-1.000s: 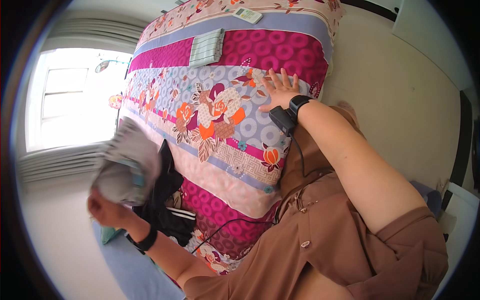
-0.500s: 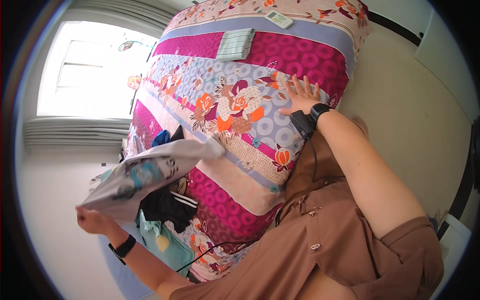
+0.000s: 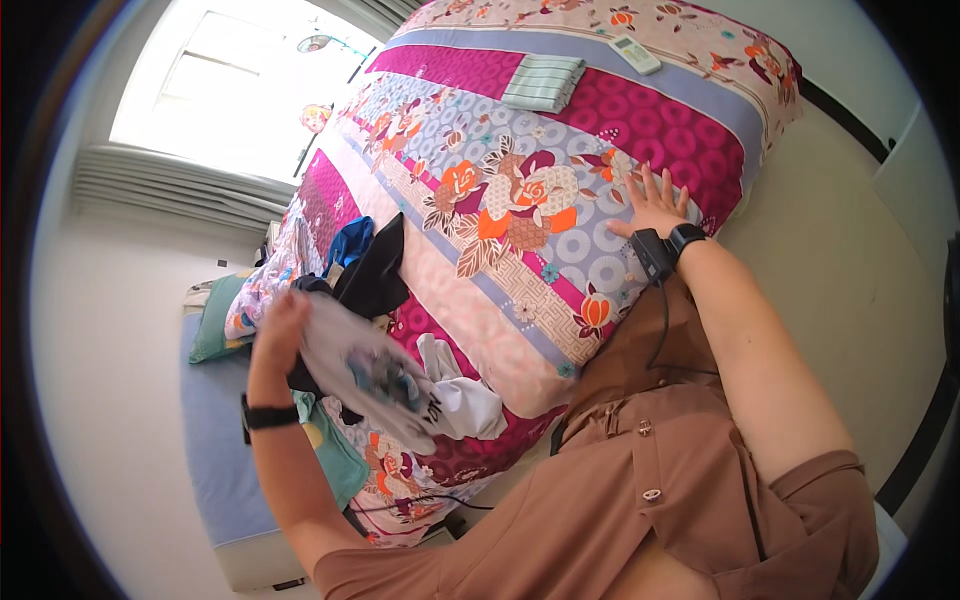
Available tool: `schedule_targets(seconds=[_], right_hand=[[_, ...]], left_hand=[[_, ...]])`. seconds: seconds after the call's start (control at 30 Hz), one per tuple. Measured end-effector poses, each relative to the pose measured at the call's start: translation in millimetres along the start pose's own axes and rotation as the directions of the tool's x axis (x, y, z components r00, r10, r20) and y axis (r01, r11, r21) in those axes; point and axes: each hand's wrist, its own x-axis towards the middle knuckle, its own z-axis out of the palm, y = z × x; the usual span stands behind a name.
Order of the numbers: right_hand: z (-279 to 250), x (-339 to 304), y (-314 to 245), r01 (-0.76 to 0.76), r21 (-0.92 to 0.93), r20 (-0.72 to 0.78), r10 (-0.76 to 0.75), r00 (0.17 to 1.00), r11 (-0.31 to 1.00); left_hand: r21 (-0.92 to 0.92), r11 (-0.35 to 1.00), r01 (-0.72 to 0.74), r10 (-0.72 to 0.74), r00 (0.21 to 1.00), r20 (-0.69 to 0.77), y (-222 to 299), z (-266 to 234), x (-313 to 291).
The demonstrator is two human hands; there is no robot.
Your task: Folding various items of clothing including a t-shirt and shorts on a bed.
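Head camera view: a pale grey garment (image 3: 362, 368), slightly blurred, slants across the lower left of the frame, with a dark and teal print on its front and loose folds; white cloth (image 3: 470, 408) lies at its lower end, and whether the two are one piece cannot be told. The left hand (image 3: 283, 322) has its fingers closed around the garment's upper end. At upper right of centre, the right hand (image 3: 655, 213) rests on the flowered bed cover (image 3: 540, 205), holding nothing, its fingers spread. Black clothing (image 3: 380, 272) and blue clothing (image 3: 350, 243) are heaped just beyond the garment. A folded striped cloth (image 3: 543, 82) and a white remote (image 3: 636, 56) lie at the top. The bed's edge curves down the right side, beside open pale floor (image 3: 815, 265).
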Motion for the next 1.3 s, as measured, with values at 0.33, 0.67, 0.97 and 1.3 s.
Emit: schedule_targets(seconds=[0.33,0.67,0.97,1.3], right_hand=[[0,-4,1,0.013,-0.030,0.003,-0.013,1.000,0.999],[2,-1,3,0.032,-0.027,-0.022,-0.033,0.999,0.999],[4,-1,0,0.009,-0.058,-0.020,-0.011,1.000,0.998],[5,5,3,0.022,-0.048,0.002,-0.022,1.000,0.999]], left_hand=[[0.017,1.000,0.013,0.015,0.154,-0.988,-23,-139,2],[-0.286,0.935,0.207,-0.219,0.976,-0.012,-110,171,-103],[-0.417,0.822,0.388,-0.424,0.906,0.008,-77,204,-110],[0.181,0.926,0.331,-0.357,0.924,0.140,-72,253,-103]])
